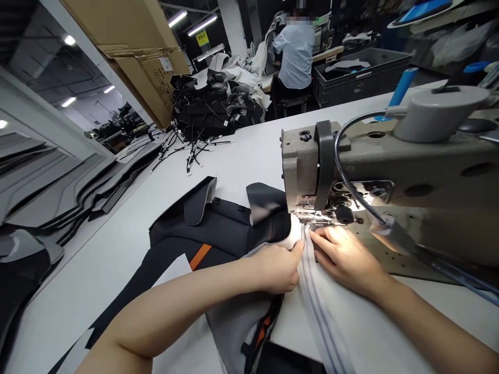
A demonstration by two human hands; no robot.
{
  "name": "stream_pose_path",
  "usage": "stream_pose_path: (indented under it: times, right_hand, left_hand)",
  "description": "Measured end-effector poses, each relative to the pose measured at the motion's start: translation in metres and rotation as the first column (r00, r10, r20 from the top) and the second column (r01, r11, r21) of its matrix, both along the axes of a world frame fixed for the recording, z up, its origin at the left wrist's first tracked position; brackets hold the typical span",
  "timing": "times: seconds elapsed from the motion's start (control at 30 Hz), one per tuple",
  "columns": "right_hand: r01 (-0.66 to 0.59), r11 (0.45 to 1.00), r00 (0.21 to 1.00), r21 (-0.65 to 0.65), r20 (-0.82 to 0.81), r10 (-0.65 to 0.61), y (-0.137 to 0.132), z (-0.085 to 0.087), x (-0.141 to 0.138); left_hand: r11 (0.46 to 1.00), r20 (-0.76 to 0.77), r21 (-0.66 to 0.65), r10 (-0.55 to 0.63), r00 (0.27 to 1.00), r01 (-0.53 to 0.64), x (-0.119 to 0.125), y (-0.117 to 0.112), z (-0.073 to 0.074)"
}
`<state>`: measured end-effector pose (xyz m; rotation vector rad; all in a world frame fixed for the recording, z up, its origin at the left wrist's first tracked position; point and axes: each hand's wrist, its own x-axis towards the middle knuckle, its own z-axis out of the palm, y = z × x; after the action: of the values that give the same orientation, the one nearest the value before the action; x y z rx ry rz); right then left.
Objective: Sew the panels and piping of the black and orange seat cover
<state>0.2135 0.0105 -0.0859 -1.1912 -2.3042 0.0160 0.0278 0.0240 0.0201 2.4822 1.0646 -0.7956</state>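
Note:
At the needle area of a sewing machine (370, 150), a dark fabric piece (230, 228) with an orange band meets a white strip (317, 306) with bluish lines. My left hand (276, 267) has its fingers curled at the fabric's pale edge, with the index finger pressing near the seam. What lies under the curled fingers is hidden. My right hand (346, 257) rests to the right of the strip, its fingers stretched and apart, the index fingertip touching the strip just before the presser foot. Lamp light falls on both fingertips and the needle area.
Black cords (198, 150) lie on the white table (249, 150), before a heap of dark and grey pieces (222, 98). Stacked panels (93, 182) line the left side. Behind, a person (298, 52) sits beside a grey crate (362, 75). A flexible lamp arm (343, 166) crosses the machine.

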Motion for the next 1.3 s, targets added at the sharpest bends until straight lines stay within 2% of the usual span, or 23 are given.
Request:
stream_pose_path:
  times: [0.23,0.4,0.53,0.7,0.87,0.97,1.07,1.17,1.23,1.3]
  right_hand:
    - [0.073,0.99,0.992,0.124,0.09,-0.084,0.003,0.004,-0.015]
    - [0.098,0.988,0.991,0.116,0.082,-0.108,0.006,0.007,-0.021]
    - [0.098,0.986,0.992,0.133,0.06,-0.107,0.005,0.002,-0.018]
    - [0.181,0.96,0.98,0.216,0.037,-0.193,0.003,-0.003,-0.013]
    - [0.167,0.967,0.982,0.194,0.048,-0.18,0.002,-0.005,-0.016]
    - [0.143,0.975,0.988,0.17,0.034,-0.15,0.002,-0.006,-0.015]
    - [0.219,0.962,0.972,0.166,0.044,-0.229,0.002,-0.007,-0.011]
    - [0.279,0.948,0.954,0.153,0.074,-0.292,0.001,-0.006,-0.008]
    - [0.271,0.954,0.956,0.127,0.079,-0.282,-0.001,-0.005,-0.009]
    - [0.265,0.959,0.96,0.1,0.07,-0.273,-0.003,-0.005,-0.01]
  left_hand:
    - [0.999,0.065,-0.047,0.031,0.997,-0.028,-0.008,0.004,0.003]
    - [0.995,0.109,-0.079,0.073,0.991,-0.065,-0.007,0.005,0.0]
    - [0.996,0.088,-0.001,0.09,0.992,-0.09,0.004,0.001,-0.006]
    - [0.993,0.052,0.09,0.076,0.996,-0.081,0.013,-0.007,-0.01]
    - [0.981,0.096,0.136,0.127,0.987,-0.139,0.017,-0.003,-0.017]
    - [0.981,0.123,0.153,0.103,0.987,-0.121,0.011,-0.019,-0.021]
    - [0.99,0.054,0.141,0.014,0.998,-0.021,-0.005,-0.055,-0.023]
    - [0.986,-0.036,0.161,0.054,0.998,-0.047,-0.022,-0.084,-0.018]
    - [0.988,-0.097,0.118,0.11,0.989,-0.098,-0.029,-0.086,-0.01]
    - [0.99,-0.112,0.015,0.142,0.984,-0.141,-0.033,-0.076,0.0]
